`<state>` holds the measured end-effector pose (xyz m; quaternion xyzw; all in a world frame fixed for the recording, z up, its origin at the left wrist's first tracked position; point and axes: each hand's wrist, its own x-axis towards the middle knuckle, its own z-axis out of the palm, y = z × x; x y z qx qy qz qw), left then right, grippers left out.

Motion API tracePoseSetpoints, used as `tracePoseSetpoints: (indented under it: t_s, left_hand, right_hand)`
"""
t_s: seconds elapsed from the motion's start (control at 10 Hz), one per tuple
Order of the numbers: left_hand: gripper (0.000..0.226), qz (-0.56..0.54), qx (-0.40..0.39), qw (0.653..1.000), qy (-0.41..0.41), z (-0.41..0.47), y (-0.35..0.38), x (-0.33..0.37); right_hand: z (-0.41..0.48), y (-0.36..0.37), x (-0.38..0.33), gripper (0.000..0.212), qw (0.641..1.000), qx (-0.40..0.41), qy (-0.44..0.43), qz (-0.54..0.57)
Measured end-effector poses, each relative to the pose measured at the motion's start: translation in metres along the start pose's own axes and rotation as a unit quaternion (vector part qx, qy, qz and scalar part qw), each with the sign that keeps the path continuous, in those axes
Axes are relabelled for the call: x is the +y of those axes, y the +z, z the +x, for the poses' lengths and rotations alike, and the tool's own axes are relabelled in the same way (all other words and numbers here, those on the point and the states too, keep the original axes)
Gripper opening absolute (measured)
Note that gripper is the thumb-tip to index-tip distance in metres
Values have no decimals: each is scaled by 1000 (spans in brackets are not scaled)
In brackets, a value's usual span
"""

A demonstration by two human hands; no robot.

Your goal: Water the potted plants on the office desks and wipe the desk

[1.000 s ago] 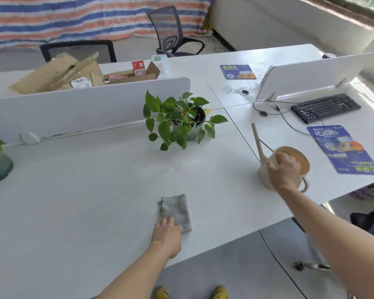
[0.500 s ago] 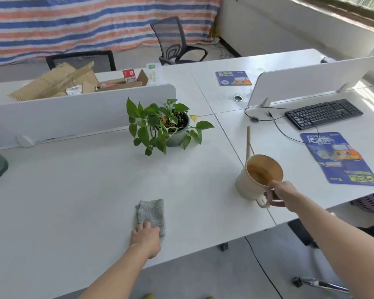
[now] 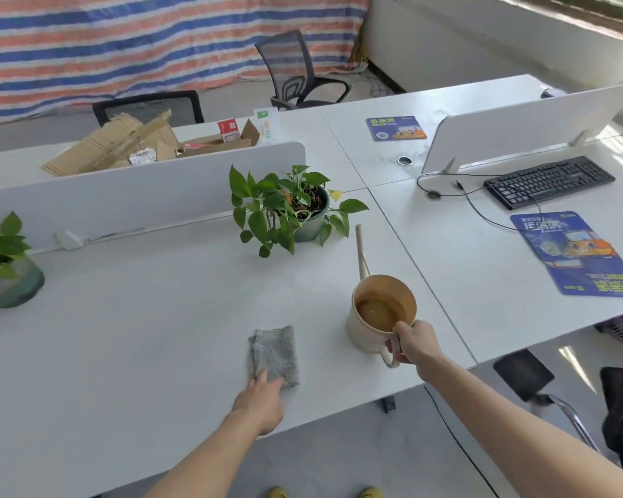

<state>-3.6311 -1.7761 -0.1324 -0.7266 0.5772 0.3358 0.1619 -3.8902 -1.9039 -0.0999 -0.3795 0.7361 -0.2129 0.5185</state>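
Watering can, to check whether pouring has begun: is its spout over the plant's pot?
No, the watering can is upright in the right hand, its spout short of the potted plant.

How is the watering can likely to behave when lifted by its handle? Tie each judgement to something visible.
The watering can looks like stiff plastic, so it should keep its shape. Water sits low inside: probably light, but may slosh. The right hand grips the side handle, so the long spout may dip.

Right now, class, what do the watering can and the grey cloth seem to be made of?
The watering can: probably matte plastic; its beige wall is smooth, even, thin-rimmed. The grey cloth: likely microfibre or terry; its surface looks fuzzy and soft-edged.
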Motion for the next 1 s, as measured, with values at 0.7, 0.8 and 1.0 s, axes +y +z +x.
tracePoseSetpoints:
  t_s: [0.7, 0.8, 1.0]
  left_hand:
    - [44, -101, 115, 986, 71, -8, -56, -9]
    - [47, -148, 136, 978, 61, -9, -69, 6]
    - [49, -167, 145, 975, 22, 1, -75, 29]
  right_hand:
    - [-91, 81, 19, 20, 991, -104, -20, -84]
    - [-90, 47, -3, 26, 974, -50, -103, -194]
    - [-188, -52, -142, 26, 907, 98, -405, 62]
